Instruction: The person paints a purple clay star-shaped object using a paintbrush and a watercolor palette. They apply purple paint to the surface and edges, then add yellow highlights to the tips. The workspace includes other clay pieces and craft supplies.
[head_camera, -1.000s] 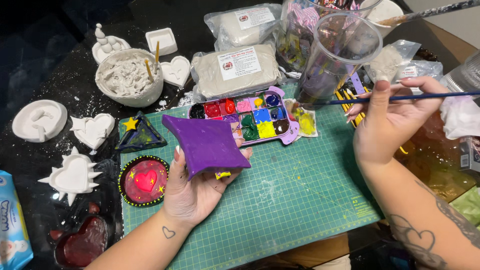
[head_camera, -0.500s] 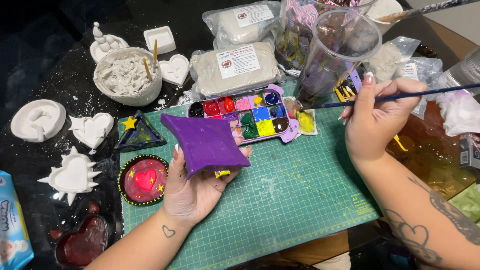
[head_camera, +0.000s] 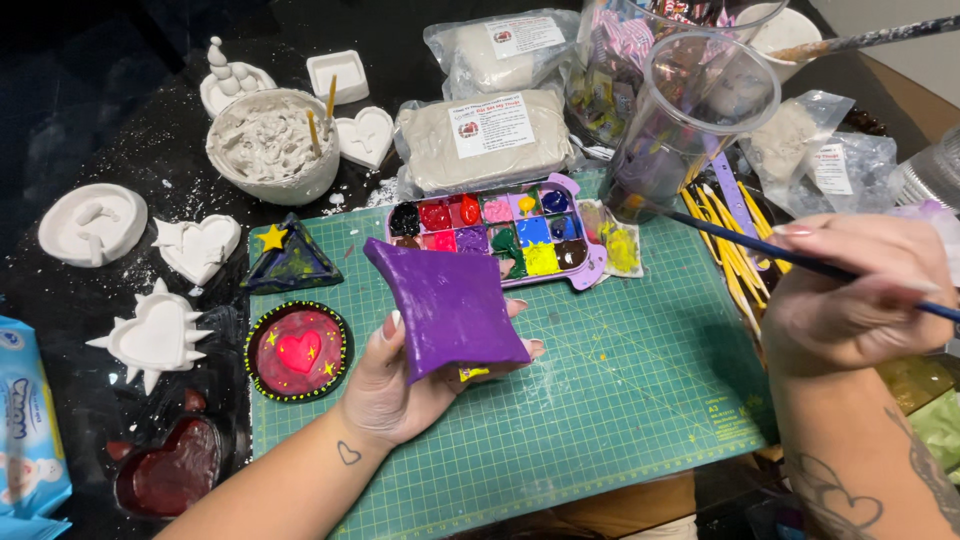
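Observation:
My left hand (head_camera: 400, 385) holds a square plaster piece painted purple (head_camera: 448, 305), tilted above the green cutting mat (head_camera: 620, 400). My right hand (head_camera: 860, 295) grips a thin blue-handled paintbrush (head_camera: 735, 238); its tip reaches into the base of a clear plastic cup of purplish water (head_camera: 690, 115). A purple paint palette (head_camera: 495, 230) with several colour wells lies just behind the purple piece.
On the left lie white plaster hearts (head_camera: 195, 245), a spiky heart (head_camera: 155, 335), a round mould (head_camera: 90, 222), a bowl of plaster mix (head_camera: 270, 145), a painted triangle (head_camera: 290, 262) and a red round dish (head_camera: 298, 350). Bags of clay (head_camera: 485, 140) sit behind. Yellow sticks (head_camera: 735, 250) lie right.
My right hand has shifted right and slightly down, keeping the brush tip at the water cup. The left hand still holds the purple piece in the same spot.

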